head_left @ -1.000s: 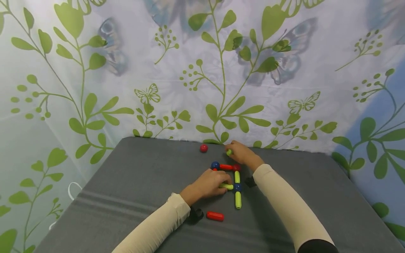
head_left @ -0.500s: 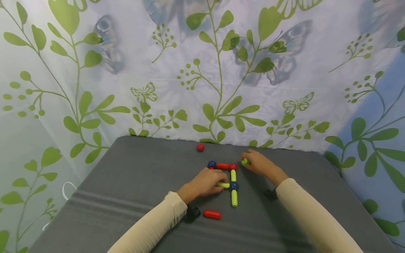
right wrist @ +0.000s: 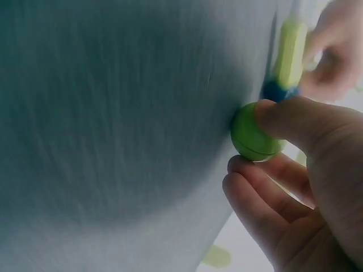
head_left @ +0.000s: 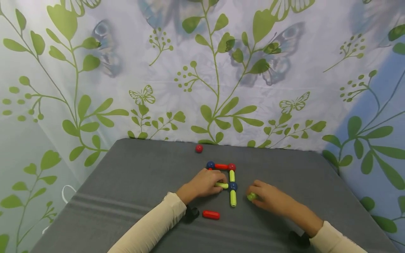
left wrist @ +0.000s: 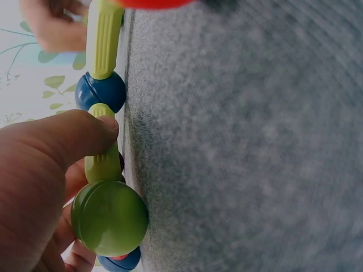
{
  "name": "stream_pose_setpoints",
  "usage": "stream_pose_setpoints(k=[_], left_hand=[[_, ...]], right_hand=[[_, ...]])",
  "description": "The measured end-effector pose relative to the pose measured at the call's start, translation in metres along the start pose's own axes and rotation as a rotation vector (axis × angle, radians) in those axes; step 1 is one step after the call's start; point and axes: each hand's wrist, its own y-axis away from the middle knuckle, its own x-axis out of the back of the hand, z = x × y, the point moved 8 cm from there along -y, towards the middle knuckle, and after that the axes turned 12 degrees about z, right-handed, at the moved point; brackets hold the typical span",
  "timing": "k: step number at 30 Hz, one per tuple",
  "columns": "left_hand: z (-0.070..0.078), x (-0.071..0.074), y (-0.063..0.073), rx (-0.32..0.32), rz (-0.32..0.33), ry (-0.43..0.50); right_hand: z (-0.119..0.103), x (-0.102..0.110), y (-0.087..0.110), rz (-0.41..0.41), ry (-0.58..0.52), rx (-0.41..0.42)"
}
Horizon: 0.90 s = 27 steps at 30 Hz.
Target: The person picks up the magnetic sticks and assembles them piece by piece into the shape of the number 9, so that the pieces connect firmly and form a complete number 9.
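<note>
Magnetic balls and rods are joined on the grey table. My left hand (head_left: pixel 202 182) pinches a yellow-green rod (left wrist: pixel 102 164) between thumb and fingers. One end of that rod meets a blue ball (head_left: pixel 232 186); at the other sits a green ball (left wrist: pixel 110 218), covered by the hand in the head view. From the blue ball, yellow-green rods run back to a red ball (head_left: pixel 232 167) and forward to a free end (head_left: pixel 233 200). A red rod (head_left: pixel 221 166) links the red ball to another blue ball (head_left: pixel 210 164). My right hand (head_left: pixel 272 198) pinches a second green ball (right wrist: pixel 249 133), right of the structure.
A loose red rod (head_left: pixel 211 214) lies in front of my left hand. Toward the back edge rests a loose red ball (head_left: pixel 199 148). A printed cloth (head_left: pixel 171 77) with leaves and butterflies hangs behind the grey table (head_left: pixel 152 165).
My right hand has come from behind the structure, round to the right and toward me, with the green ball in its fingers. The left hand keeps its grip on the rod.
</note>
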Motion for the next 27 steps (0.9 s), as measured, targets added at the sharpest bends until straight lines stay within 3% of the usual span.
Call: stream_pose_setpoints(k=[6,13,18,27], left_hand=[[0.001,0.0,0.001,-0.005,0.007,0.003],[0.002,0.003,0.0,-0.003,0.012,-0.005],[0.002,0.001,0.0,-0.01,0.002,-0.017],[0.002,0.003,0.0,0.007,-0.011,-0.016]], right_hand=[[-0.046,-0.011,0.014,0.036,-0.102,0.076],[-0.082,-0.019,0.012,0.086,-0.135,0.179],[-0.087,-0.025,0.007,0.094,-0.159,0.203],[-0.085,-0.029,0.003,0.142,-0.106,0.208]])
